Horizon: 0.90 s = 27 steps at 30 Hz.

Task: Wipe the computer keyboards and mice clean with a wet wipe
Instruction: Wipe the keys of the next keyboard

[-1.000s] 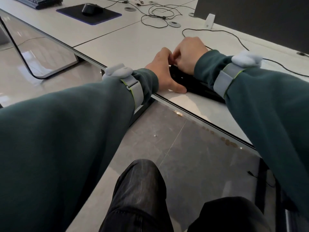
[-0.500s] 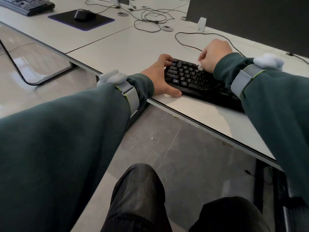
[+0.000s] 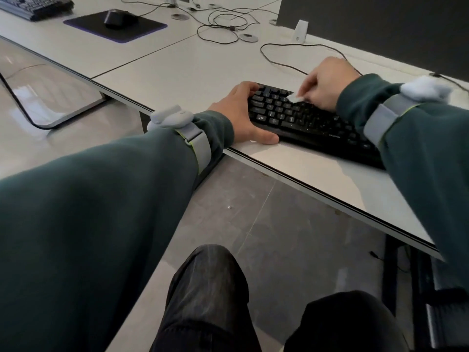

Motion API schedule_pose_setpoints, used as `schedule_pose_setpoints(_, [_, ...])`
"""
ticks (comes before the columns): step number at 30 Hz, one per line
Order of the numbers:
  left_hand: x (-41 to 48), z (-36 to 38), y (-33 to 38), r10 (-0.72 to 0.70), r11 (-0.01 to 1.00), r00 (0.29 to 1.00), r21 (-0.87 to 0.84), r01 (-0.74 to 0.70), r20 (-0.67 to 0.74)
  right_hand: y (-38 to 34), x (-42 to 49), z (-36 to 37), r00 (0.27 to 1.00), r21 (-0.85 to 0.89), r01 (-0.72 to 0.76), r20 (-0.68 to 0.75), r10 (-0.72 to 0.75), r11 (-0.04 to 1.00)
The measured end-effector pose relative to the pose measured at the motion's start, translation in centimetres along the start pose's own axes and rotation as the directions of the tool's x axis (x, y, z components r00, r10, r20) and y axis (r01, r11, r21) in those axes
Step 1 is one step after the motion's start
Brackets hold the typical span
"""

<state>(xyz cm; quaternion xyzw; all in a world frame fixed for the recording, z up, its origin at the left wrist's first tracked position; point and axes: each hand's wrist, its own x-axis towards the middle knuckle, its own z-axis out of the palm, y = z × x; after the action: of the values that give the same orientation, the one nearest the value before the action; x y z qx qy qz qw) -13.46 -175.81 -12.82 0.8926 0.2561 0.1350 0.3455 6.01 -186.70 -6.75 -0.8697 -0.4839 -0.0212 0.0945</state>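
A black keyboard (image 3: pixel 307 123) lies near the front edge of the white desk (image 3: pixel 198 72). My left hand (image 3: pixel 241 115) grips its left end, thumb along the front edge and fingers curled over the back. My right hand (image 3: pixel 327 83) pinches a small folded white wet wipe (image 3: pixel 295 98) and holds it down on the upper key rows. My right sleeve hides the keyboard's right end. A black mouse (image 3: pixel 115 19) sits on a dark mouse pad (image 3: pixel 142 29) at the far left, beside a second keyboard (image 3: pixel 33 6).
Loose black cables (image 3: pixel 223 24) trail across the back of the desk, and one (image 3: pixel 276 62) runs toward the keyboard. A dark monitor (image 3: pixel 380 29) stands at the back right. A small white device (image 3: pixel 300 30) stands by it. My knees are below the desk edge.
My hands were together over the keyboard's left end. My right hand has since moved right with the wipe across the keys, uncovering them. My left hand stays at the left end.
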Motion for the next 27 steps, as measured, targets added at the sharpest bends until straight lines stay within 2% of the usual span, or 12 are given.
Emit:
schedule_pose_setpoints(3, [-0.1,-0.1,0.1,0.009,0.999,1.0,0.053,-0.008,-0.005,1.3,-0.6,-0.7,0.999,0.032,-0.037,0.006,0.037,0.999])
schedule_pose_setpoints(10, [-0.4,0.0,0.4,0.007,0.993,0.999,0.119,-0.003,-0.031,-3.6,0.3,0.8,0.995,0.048,0.097,-0.043,-0.095,0.994])
schedule_pose_setpoints(13, [-0.3,0.0,0.3,0.0,0.996,0.999,0.087,0.002,-0.032,-1.9,-0.6,0.1,0.997,0.005,0.072,-0.002,-0.072,0.997])
schedule_pose_setpoints(17, [-0.2,0.4,0.3,0.048,0.98,0.997,0.197,-0.036,-0.054,3.3,-3.8,-2.0,0.997,-0.079,-0.014,0.071,0.02,0.997])
schedule_pose_setpoints(20, [0.2,1.0,0.5,0.083,0.976,0.987,0.213,-0.053,-0.137,5.5,-5.3,-2.9,0.991,-0.115,-0.069,0.102,0.081,0.991])
schedule_pose_setpoints(27, [2.2,2.9,2.6,0.033,0.982,0.935,0.187,0.037,-0.354,0.3,-2.1,-0.1,0.998,0.029,0.001,-0.065,0.001,1.0])
